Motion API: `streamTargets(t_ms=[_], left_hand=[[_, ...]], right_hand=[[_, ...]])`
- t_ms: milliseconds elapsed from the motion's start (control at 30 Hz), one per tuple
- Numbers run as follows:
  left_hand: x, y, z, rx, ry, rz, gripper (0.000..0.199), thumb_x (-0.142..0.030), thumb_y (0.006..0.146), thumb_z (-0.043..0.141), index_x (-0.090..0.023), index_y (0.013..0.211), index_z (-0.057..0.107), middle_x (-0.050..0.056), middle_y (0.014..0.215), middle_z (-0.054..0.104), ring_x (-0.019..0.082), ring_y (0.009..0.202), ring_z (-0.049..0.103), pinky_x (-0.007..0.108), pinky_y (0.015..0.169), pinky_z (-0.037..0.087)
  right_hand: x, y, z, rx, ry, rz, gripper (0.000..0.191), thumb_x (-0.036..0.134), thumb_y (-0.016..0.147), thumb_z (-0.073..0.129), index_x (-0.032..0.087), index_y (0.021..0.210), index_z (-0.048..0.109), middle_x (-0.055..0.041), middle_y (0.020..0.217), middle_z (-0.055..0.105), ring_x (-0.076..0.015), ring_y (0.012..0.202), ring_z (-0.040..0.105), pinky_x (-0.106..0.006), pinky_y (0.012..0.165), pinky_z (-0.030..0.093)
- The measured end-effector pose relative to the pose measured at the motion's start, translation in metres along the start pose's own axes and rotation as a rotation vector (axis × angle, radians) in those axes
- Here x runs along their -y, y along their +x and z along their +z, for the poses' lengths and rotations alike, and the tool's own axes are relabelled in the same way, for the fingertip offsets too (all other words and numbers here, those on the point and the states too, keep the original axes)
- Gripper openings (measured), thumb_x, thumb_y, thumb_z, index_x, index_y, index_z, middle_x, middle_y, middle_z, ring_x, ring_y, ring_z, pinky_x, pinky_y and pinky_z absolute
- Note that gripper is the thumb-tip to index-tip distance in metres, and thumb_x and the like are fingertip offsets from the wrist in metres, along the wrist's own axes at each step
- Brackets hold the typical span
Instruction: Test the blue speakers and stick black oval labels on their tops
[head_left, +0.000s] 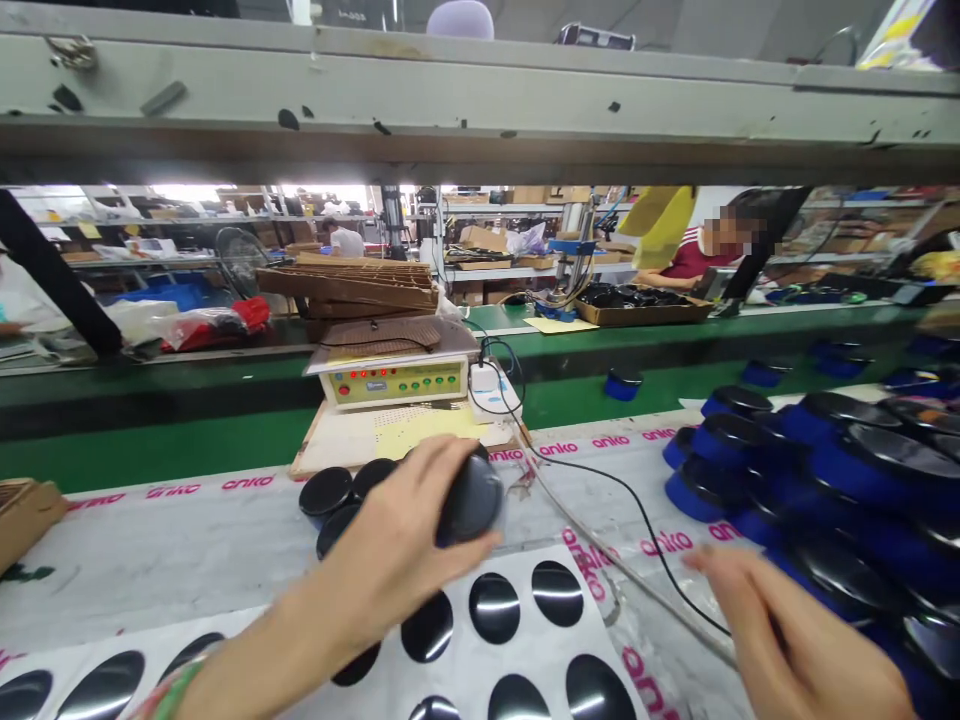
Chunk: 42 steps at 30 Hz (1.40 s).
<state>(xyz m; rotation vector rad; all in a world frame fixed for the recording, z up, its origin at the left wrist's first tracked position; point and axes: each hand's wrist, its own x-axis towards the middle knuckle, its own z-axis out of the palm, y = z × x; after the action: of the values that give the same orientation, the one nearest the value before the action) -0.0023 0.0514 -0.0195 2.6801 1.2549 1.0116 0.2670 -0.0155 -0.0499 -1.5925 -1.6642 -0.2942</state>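
My left hand (416,520) is closed around a round black-topped piece (472,498), tilted so that its dark face points right. Just behind and left of it, several similar round pieces (326,490) stand close together on the table. Under my left hand lies a white sheet (540,655) bearing rows of glossy black round stickers (495,607). My right hand (802,630) is at the right, thumb and finger pinched together near a black cable. Whatever is between those fingertips, if anything, is too small to make out.
Blue round pieces with glossy black tops (840,560) are heaped at the right. A control box (397,380) with buttons stands behind, before a green conveyor (555,390). Cables (637,490) cross the printed table cover. A shelf beam (480,95) spans overhead. A co-worker (690,255) sits beyond.
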Motion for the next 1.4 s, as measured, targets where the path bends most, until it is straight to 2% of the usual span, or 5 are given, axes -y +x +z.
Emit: streamTargets(t_ms=[267, 567, 767, 900, 1400], left_hand=[[-0.002, 0.051, 0.079, 0.472, -0.039, 0.012, 0.056, -0.018, 0.073, 0.069, -0.002, 0.125, 0.053, 0.021, 0.123, 0.056, 0.037, 0.115, 0.052, 0.058, 0.102, 0.036], [0.013, 0.029, 0.025, 0.393, -0.394, -0.22, 0.043, -0.036, 0.09, 0.05, -0.024, 0.132, 0.05, 0.008, 0.138, 0.044, 0.026, 0.128, 0.041, 0.048, 0.108, 0.036], [-0.001, 0.044, 0.007, 0.011, -1.219, -0.594, 0.039, -0.05, 0.094, 0.042, -0.032, 0.128, 0.051, 0.002, 0.143, 0.032, 0.019, 0.126, 0.043, 0.031, 0.097, 0.048], [-0.015, 0.044, -0.008, 0.098, -1.688, -0.682, 0.056, -0.049, 0.084, 0.061, -0.025, 0.13, 0.041, 0.009, 0.12, 0.054, 0.016, 0.091, 0.063, 0.03, 0.078, 0.057], [-0.016, 0.0, -0.053, 0.062, -1.888, -0.965, 0.038, -0.037, 0.093, 0.046, -0.009, 0.112, 0.06, 0.016, 0.105, 0.065, 0.02, 0.082, 0.065, 0.031, 0.068, 0.058]], right_hand=[[-0.063, 0.175, 0.114, 0.311, -0.331, 0.479, 0.036, 0.037, 0.09, 0.052, 0.01, 0.112, 0.05, -0.012, 0.112, 0.055, -0.0177, 0.09, 0.056, -0.036, 0.081, 0.046], [-0.105, 0.232, 0.152, 0.379, -0.134, 0.622, 0.031, 0.032, 0.087, 0.058, 0.01, 0.109, 0.054, -0.0102, 0.108, 0.054, -0.0188, 0.098, 0.054, -0.038, 0.084, 0.046], [-0.011, 0.205, 0.093, 0.595, 0.388, 0.16, 0.047, 0.059, 0.076, 0.061, 0.017, 0.086, 0.043, -0.0056, 0.1, 0.057, -0.0152, 0.086, 0.053, -0.027, 0.072, 0.045], [0.059, 0.156, 0.038, 0.774, 0.59, -0.232, 0.048, 0.061, 0.079, 0.057, 0.019, 0.097, 0.044, -0.0011, 0.087, 0.055, -0.0098, 0.067, 0.048, -0.021, 0.055, 0.039], [0.101, 0.075, 0.011, 0.228, 0.253, -0.775, 0.01, 0.014, 0.095, 0.04, 0.017, 0.098, 0.049, -0.001, 0.077, 0.055, -0.0124, 0.063, 0.051, -0.026, 0.054, 0.033]])
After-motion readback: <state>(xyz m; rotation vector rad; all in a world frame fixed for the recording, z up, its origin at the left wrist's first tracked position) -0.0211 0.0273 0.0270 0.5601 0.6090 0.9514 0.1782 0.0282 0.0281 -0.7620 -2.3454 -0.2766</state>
